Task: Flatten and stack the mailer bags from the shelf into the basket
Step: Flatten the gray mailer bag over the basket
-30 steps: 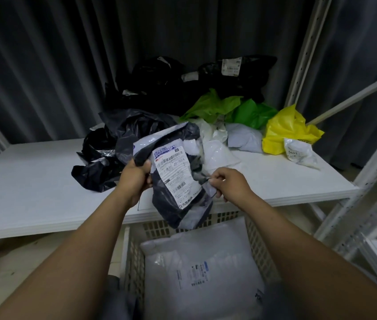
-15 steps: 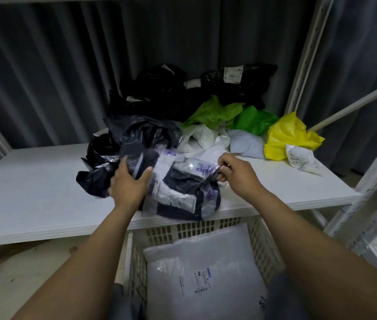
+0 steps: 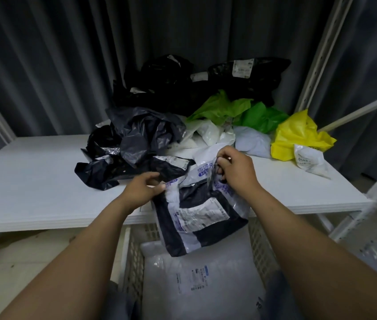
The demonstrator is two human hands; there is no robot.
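A dark grey mailer bag (image 3: 196, 218) with white labels hangs over the front edge of the white shelf (image 3: 32, 195), above the basket. My left hand (image 3: 143, 190) pinches its upper left edge. My right hand (image 3: 236, 169) grips its crumpled top right corner. Below stands the white slatted basket (image 3: 134, 262), and a flat white mailer (image 3: 196, 280) lies inside it. Several crumpled bags remain piled on the shelf behind: black ones (image 3: 141, 139), green ones (image 3: 240, 112) and a yellow one (image 3: 298, 135).
White metal shelf uprights (image 3: 316, 54) and a diagonal brace stand at the right. A grey curtain hangs behind the shelf. A small white bag (image 3: 309, 161) lies near the shelf's right end. Bare floor shows at the lower left.
The grey mailer has been spread open and pulled toward me, so it now hangs over the shelf edge instead of being bunched between my hands. My right hand rose to its top corner.
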